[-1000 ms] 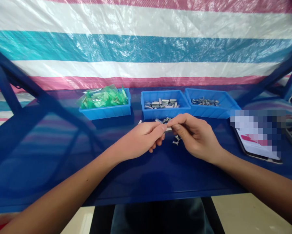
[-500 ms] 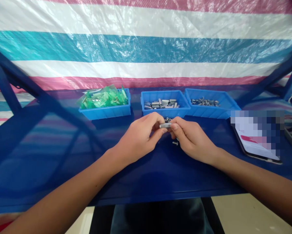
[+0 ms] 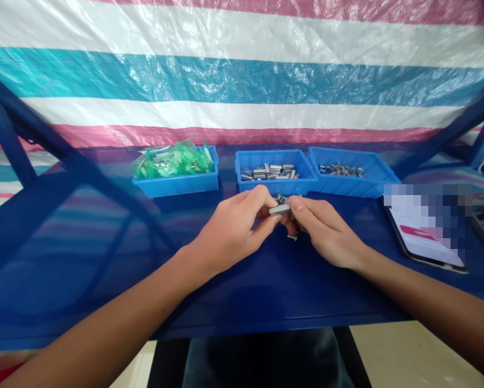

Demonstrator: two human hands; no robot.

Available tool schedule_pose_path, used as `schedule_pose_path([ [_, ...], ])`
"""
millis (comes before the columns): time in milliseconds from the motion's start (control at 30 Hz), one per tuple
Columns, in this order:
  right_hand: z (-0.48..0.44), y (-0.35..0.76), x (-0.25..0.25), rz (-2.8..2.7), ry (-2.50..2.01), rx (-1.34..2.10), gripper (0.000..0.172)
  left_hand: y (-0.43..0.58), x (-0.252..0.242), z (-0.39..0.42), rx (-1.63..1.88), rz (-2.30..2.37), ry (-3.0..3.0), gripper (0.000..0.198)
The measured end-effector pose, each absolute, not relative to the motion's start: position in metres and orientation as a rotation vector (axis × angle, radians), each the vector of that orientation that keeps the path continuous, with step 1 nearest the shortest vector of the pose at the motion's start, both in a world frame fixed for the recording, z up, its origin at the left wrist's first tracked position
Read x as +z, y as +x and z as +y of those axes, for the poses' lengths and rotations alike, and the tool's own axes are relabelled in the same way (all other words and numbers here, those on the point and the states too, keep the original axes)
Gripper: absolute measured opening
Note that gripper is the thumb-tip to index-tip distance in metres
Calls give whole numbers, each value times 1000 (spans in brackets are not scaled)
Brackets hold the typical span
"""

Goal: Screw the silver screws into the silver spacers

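Between my hands is a silver hex standoff (image 3: 280, 209), lying nearly level above the table. My left hand (image 3: 237, 229) pinches its left part with thumb and fingers. At its right end, my right hand (image 3: 326, 229) is closed with thumb and fingertips together; whatever they grip there is hidden. Small metal screws (image 3: 281, 198) lie on the table just behind the fingertips. Another screw (image 3: 292, 237) shows below the right fingers, partly covered by them.
A blue bin (image 3: 244, 186) of hex standoffs stands behind my hands. To its right is a bin (image 3: 377, 187) of small screws, to its left a bin (image 3: 177, 187) with green pieces in clear plastic. A phone (image 3: 423, 231) lies at right on the blue table (image 3: 242, 307).
The standoff has shifted slightly right and is tilted a little more, right end up. My right fingers have moved outward to its end, so more of its length shows.
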State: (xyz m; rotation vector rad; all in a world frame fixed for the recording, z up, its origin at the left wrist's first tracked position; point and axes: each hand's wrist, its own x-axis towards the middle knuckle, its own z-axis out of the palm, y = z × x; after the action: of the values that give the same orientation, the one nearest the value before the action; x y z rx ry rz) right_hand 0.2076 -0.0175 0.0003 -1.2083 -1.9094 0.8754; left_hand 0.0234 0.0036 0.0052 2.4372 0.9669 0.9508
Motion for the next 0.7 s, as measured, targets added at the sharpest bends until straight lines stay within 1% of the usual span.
schedule_pose_path([
  [167,-17,209,0,-1899,-1175,942,37,21,3,7,1063,966,2657,2],
  [267,-16,209,1,-1881,-1121,1007,38,21,2,9,1113,895,2791,5],
  [367,-17,209,1,-1878,-1108,995,40,21,3,8,1120,874,2790,5],
  [467,-17,208,1,-1878,-1107,964,38,23,7,4,1067,932,2604,3],
  [500,-17,208,1,-1874,-1103,953,36,23,9,2,1023,945,2495,5],
  [633,-18,209,1,-1877,-1110,827,30,25,13,1,769,914,2005,23],
  [700,-18,209,0,-1916,-1099,740,27,26,12,3,707,908,1840,32],
])
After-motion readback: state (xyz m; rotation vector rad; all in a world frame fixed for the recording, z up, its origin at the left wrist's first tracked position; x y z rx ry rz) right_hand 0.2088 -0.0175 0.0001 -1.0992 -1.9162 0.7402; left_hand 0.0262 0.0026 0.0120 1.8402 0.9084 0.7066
